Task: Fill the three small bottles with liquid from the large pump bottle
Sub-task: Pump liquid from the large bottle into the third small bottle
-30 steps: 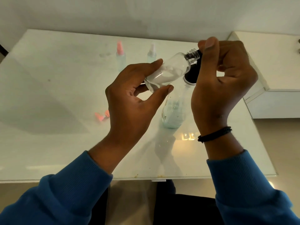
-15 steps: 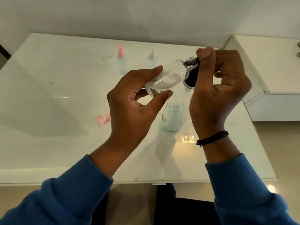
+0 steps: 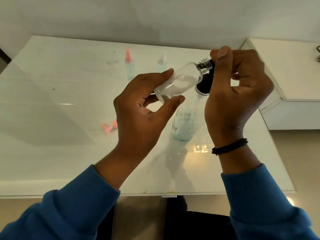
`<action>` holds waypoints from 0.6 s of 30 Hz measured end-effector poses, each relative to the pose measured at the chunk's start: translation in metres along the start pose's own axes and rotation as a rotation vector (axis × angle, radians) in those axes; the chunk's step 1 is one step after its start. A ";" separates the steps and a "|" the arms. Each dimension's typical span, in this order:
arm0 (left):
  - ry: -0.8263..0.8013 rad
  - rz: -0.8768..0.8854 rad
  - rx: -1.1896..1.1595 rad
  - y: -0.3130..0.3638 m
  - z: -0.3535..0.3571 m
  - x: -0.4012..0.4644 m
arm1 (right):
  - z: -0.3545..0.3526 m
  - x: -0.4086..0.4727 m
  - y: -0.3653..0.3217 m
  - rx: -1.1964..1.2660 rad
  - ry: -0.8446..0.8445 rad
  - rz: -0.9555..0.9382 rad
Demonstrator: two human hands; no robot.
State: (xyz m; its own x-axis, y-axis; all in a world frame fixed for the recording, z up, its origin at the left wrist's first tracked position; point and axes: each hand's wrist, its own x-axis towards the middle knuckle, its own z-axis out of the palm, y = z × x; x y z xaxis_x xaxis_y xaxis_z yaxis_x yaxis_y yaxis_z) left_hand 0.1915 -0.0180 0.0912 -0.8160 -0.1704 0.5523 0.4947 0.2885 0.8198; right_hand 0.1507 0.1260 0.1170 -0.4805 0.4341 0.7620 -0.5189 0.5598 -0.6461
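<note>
My left hand (image 3: 138,115) grips a small clear bottle (image 3: 181,80), uncapped and tilted, its threaded neck pointing up and right against the black pump head (image 3: 206,84) of the large pump bottle. A little whitish liquid lies inside the small bottle. My right hand (image 3: 239,94) curls over the pump head, thumb on top beside the small bottle's neck. The large clear pump bottle (image 3: 183,125) stands on the white table (image 3: 52,153), pale liquid low in it. Two other small bottles stand at the back, one with a pink cap (image 3: 129,65), one with a white cap (image 3: 162,62).
A loose pink cap (image 3: 109,127) lies on the table left of my left hand. A white cabinet (image 3: 294,94) stands right of the table, close to its right edge. A wall runs behind the table.
The hands and the tilted small bottle have barely shifted. My right thumb has stayed on the pump head; slightly more liquid seems to lie in the small bottle.
</note>
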 end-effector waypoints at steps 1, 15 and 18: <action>0.000 0.003 -0.003 0.000 0.000 0.000 | 0.000 0.000 0.000 -0.004 0.007 -0.004; 0.003 0.013 0.025 0.000 0.000 -0.001 | 0.002 -0.005 0.000 0.026 0.014 0.011; 0.003 0.007 0.024 -0.001 0.000 -0.001 | 0.002 -0.006 0.001 0.019 0.011 0.011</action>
State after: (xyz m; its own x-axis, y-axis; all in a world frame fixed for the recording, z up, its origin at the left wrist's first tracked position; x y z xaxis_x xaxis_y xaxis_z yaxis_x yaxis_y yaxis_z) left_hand 0.1915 -0.0185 0.0902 -0.8115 -0.1715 0.5586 0.4930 0.3125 0.8120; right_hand 0.1514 0.1222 0.1121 -0.4787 0.4477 0.7553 -0.5273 0.5411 -0.6550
